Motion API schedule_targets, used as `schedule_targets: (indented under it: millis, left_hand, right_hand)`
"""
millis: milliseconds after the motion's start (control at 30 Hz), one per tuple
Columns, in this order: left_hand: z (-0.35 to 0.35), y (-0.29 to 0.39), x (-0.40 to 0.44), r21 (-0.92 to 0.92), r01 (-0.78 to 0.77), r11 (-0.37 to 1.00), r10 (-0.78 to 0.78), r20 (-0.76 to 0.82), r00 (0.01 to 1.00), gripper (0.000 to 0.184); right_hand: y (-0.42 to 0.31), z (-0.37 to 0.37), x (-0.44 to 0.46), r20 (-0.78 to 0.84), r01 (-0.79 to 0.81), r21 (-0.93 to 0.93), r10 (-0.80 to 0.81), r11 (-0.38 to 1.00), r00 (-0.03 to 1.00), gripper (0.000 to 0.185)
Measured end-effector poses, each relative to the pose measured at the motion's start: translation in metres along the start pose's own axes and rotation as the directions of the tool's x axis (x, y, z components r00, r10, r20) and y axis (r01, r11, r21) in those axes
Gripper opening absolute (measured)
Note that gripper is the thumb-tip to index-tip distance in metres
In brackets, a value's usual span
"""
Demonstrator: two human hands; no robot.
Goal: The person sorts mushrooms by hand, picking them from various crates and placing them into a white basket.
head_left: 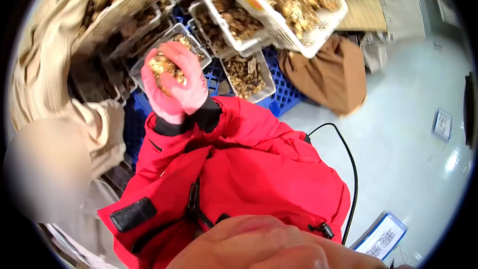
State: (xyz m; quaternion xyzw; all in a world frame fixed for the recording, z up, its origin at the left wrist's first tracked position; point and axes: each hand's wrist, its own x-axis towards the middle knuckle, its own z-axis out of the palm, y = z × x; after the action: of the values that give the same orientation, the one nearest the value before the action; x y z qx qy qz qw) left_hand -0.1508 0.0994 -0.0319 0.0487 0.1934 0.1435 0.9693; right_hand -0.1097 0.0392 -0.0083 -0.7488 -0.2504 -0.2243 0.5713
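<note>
Both hands wear pink gloves and are cupped together at upper left centre. My left hand point(156, 94) curls round the left side of some brown, lumpy pieces point(162, 65). Fingers of my right hand point(190, 72) wrap the same pieces from the right and above. Behind the hands is a white mesh basket point(141, 67) with more such pieces inside. To its right, a smaller white basket point(269, 87) holds small brown pieces. Both wrists show black cuffs under red sleeves.
Large white baskets point(309, 46) of brown pieces are stacked at the top. More baskets point(107, 17) stand at upper left. A blue pallet point(284, 77) lies beneath. Brown cloth point(328, 74) is at right, beige fabric point(50, 69) at left, and a black cable point(354, 169) beside the red jacket.
</note>
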Motion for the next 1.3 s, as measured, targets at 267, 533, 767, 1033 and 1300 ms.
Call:
schedule_targets:
  millis: [267, 533, 767, 1033, 1300]
  left_hand:
    - [0.117, -0.1, -0.031, 0.729, -0.429, 0.533, -0.016, 0.515, 0.857, 0.044]
    - [0.092, -0.232, -0.066, 0.813, -0.195, 0.549, -0.394, 0.457, 0.797, 0.056]
    - [0.057, -0.304, -0.074, 0.853, -0.107, 0.511, -0.495, 0.394, 0.775, 0.046]
    - [0.046, -0.342, -0.065, 0.951, -0.13, 0.28, -0.539, 0.268, 0.799, 0.053]
    - [0.041, -0.352, -0.063, 0.976, 0.021, 0.216, -0.681, 0.135, 0.719, 0.047]
  right_hand:
    - [-0.02, -0.124, 0.032, -0.152, -0.327, 0.213, 0.362, 0.921, 0.92, 0.053]
    - [0.024, -0.234, -0.027, -0.225, 0.091, 0.974, 0.83, 0.208, 0.511, 0.043]
    - [0.088, -0.316, -0.077, -0.066, 0.422, 0.88, 0.826, -0.215, 0.559, 0.049]
    - [0.104, -0.367, -0.08, -0.027, 0.57, 0.801, 0.94, -0.183, 0.34, 0.041]
    - [0.138, -0.412, -0.105, -0.007, 0.568, 0.792, 0.928, -0.223, 0.373, 0.038]
